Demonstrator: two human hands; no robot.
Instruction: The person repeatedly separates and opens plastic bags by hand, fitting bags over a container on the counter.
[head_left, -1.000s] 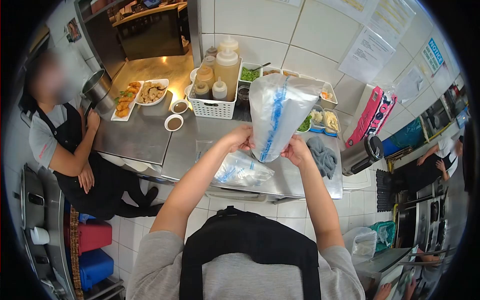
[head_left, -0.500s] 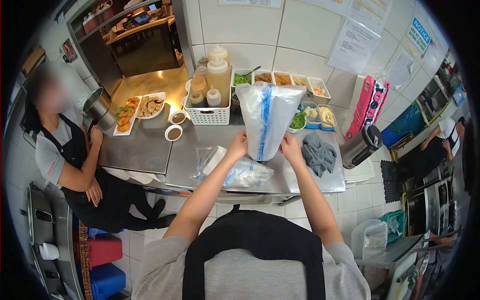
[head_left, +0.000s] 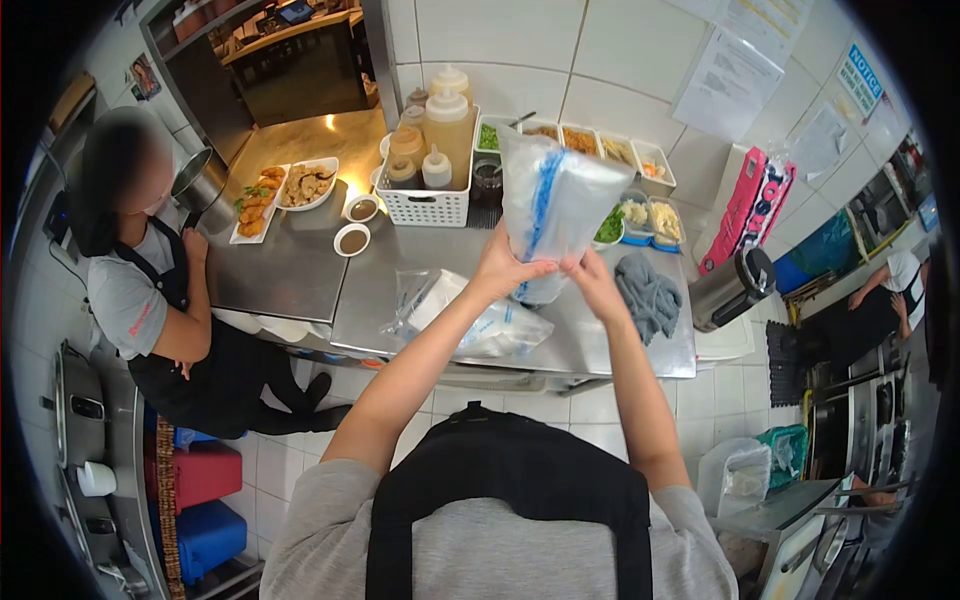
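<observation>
A clear plastic bag point(head_left: 560, 200) with blue print stands up in front of me, its lower part gathered between my hands. My left hand point(head_left: 508, 268) is closed round its left side, thumb pointing right. From the right, my right hand point(head_left: 592, 280) pinches the bag close to the left thumb. Below them, a second clear bag point(head_left: 500, 328) with blue print and something white inside lies on the steel counter point(head_left: 390, 300). A grey cloth point(head_left: 650, 295) rests just right of my right hand.
Behind the bag are a white basket of bottles point(head_left: 425, 208) and several food tubs point(head_left: 655, 165). Two sauce bowls point(head_left: 352, 239) and two plates of food point(head_left: 306, 186) sit at the left. A steel flask point(head_left: 735, 290) stands right. A person point(head_left: 160, 290) stands at left.
My hands have come together at the bag, which was spread wider between them before. The bag now leans right and looks more bunched. The person at left has turned their head.
</observation>
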